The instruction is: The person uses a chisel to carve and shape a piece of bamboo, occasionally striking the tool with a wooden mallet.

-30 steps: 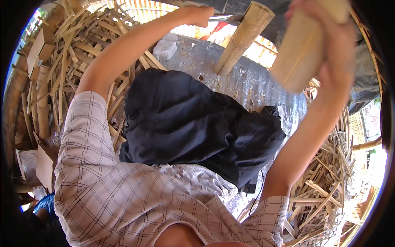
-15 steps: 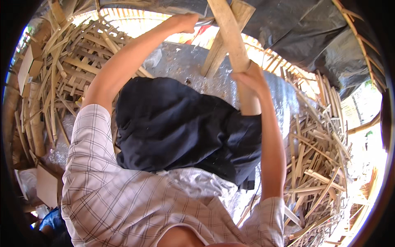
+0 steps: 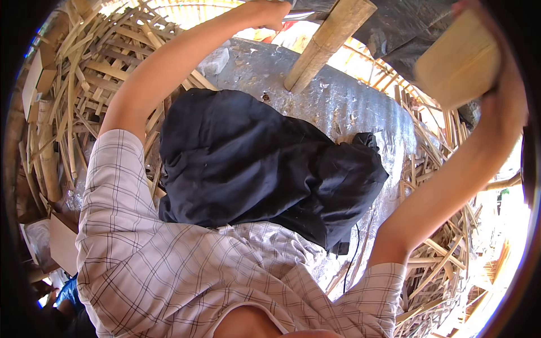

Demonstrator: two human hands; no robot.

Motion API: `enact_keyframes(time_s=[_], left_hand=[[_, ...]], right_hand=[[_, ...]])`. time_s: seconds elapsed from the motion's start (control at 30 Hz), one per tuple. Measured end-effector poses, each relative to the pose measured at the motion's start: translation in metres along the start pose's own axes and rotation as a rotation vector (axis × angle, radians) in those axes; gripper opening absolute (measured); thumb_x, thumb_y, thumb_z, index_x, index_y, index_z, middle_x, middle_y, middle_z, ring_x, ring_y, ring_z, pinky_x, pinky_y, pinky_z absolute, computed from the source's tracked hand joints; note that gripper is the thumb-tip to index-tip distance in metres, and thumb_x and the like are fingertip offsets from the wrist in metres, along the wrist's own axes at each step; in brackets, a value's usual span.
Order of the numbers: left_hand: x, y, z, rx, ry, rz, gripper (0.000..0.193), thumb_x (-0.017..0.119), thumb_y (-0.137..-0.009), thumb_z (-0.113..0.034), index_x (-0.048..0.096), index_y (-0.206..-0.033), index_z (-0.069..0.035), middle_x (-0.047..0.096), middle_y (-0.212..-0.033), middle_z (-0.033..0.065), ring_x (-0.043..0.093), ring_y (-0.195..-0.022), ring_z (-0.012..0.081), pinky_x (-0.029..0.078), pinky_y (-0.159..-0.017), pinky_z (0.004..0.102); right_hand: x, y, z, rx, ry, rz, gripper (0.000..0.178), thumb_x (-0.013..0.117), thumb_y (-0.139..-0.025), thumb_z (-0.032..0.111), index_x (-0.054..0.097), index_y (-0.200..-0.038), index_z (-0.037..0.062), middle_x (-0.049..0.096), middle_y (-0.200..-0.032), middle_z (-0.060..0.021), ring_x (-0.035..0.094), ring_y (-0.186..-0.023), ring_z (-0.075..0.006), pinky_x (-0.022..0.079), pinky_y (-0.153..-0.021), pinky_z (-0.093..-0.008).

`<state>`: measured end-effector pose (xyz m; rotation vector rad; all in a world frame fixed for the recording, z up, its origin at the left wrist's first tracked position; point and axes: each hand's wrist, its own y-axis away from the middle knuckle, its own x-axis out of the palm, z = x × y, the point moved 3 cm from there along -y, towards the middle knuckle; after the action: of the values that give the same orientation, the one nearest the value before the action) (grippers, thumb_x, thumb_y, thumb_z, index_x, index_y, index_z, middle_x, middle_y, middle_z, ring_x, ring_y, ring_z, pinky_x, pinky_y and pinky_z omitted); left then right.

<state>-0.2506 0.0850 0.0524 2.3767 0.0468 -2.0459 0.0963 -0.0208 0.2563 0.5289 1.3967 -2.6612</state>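
My left hand is a closed fist at the top of the view, around a thin grey metal tool, most of it out of sight. The tool reaches toward an upright split length of bamboo, whose lower end rests on the grey sheet. Whether they touch, I cannot tell. High at the right, my right hand grips a thick piece of wood, its broad end toward me. That hand is partly blurred. Black cloth covers my lap below the bamboo.
Shiny grey sheeting spreads under the bamboo. A woven bamboo basket with strips stands at the left. Heaped bamboo pieces lie at the right. Dark plastic sheeting hangs behind. Cardboard lies at the lower left.
My right hand has swung the wood up and right, away from the bamboo it crossed. My left fist and the bamboo's top have shifted slightly; the cloth's right side now shows more.
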Motion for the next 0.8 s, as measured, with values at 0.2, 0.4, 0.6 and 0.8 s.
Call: enact_keyframes(time_s=[0.2,0.4,0.6,0.8], left_hand=[[-0.012,0.010,-0.025,0.003,-0.045,-0.009,0.034,0.062,-0.080,-0.006,0.052,-0.111,0.003,0.067,-0.102,0.0223,0.068,-0.068,0.0300,0.052,-0.051,0.0429],[-0.001,0.006,-0.007,0.097,-0.105,0.047,0.039,0.064,-0.079,-0.009,0.054,-0.114,0.003,0.068,-0.104,0.0235,0.069,-0.076,0.0317,0.053,-0.059,0.0450],[0.018,0.001,0.022,0.026,0.002,0.001,0.040,0.054,-0.083,-0.004,0.052,-0.123,0.001,0.068,-0.101,0.0220,0.069,-0.067,0.0297,0.052,-0.053,0.0434],[0.024,0.003,0.021,0.103,0.003,-0.036,0.031,0.057,-0.081,-0.004,0.056,-0.112,0.003,0.068,-0.103,0.0243,0.072,-0.073,0.0349,0.054,-0.057,0.0461]], right_hand=[[0.020,0.032,-0.054,-0.223,0.459,-0.298,0.068,0.081,-0.068,0.030,0.059,-0.117,-0.0105,0.069,-0.100,-0.0196,0.068,-0.089,-0.0292,0.055,-0.080,-0.0370],[0.133,0.127,-0.186,0.453,0.629,0.487,0.079,0.086,-0.061,0.027,0.055,-0.122,-0.0125,0.068,-0.107,-0.0230,0.069,-0.098,-0.0344,0.056,-0.087,-0.0403],[0.135,0.134,-0.152,0.901,-0.182,0.616,0.050,0.080,-0.070,0.019,0.061,-0.108,-0.0075,0.068,-0.087,-0.0181,0.069,-0.076,-0.0267,0.057,-0.072,-0.0341],[0.108,0.059,-0.049,0.735,-0.326,0.480,0.038,0.076,-0.075,0.031,0.069,-0.092,-0.0025,0.071,-0.079,-0.0142,0.070,-0.066,-0.0219,0.058,-0.062,-0.0340]])
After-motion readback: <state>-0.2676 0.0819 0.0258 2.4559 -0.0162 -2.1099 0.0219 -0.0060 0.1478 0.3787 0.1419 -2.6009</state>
